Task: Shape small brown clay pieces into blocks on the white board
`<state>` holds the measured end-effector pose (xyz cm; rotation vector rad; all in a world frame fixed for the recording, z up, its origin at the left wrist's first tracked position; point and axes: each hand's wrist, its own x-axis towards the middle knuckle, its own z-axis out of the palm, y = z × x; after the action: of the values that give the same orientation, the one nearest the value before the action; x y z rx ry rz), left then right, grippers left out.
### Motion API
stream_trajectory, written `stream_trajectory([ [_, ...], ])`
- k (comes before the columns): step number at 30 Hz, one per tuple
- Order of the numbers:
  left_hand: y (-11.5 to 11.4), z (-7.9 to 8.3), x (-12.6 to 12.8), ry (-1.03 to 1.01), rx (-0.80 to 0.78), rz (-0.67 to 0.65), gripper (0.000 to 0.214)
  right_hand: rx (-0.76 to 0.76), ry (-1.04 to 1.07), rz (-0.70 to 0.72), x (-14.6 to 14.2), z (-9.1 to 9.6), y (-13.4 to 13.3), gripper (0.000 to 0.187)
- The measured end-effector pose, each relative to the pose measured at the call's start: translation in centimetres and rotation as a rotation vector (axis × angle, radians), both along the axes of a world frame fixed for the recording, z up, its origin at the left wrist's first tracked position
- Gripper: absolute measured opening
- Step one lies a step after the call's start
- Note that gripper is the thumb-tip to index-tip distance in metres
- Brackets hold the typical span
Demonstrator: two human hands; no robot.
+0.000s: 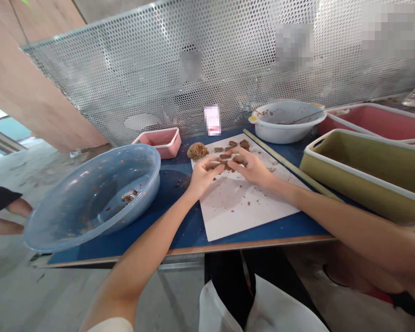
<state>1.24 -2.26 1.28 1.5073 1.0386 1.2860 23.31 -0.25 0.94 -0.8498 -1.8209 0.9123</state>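
Observation:
Both my hands meet over a white board (224,216) dotted with brown crumbs. Between thumbs and fingers they grip a brown piece that looks like clay (225,164). My left hand (206,173) is closed on its left side, and my right hand (250,167) is closed on its right side. Several similar brown pieces (244,145) lie just beyond my fingers on the board's far part. A rough brown lump (197,151) rests at the board's far left corner. My fingers partly hide the held piece.
A large blue basin (89,198) stands left, a small pink bin (167,143) behind it. On the right are a long stick (290,166), a white basin (286,131), an olive bin (359,180) and pink bins (383,113). Perforated metal mesh (141,64) rises behind. Someone's arm (6,226) shows far left.

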Motion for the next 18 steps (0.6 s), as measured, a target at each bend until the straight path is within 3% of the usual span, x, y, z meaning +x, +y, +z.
stream_trajectory([
  [11,-0.19,0.10,0.14,0.022,-0.027,0.022,0.053,0.081,-0.119,-0.035,0.25,0.01,0.46,0.033],
  [18,-0.04,-0.28,-0.12,-0.011,-0.046,0.052,0.052,0.059,-0.196,-0.004,0.46,0.02,0.74,0.049],
])
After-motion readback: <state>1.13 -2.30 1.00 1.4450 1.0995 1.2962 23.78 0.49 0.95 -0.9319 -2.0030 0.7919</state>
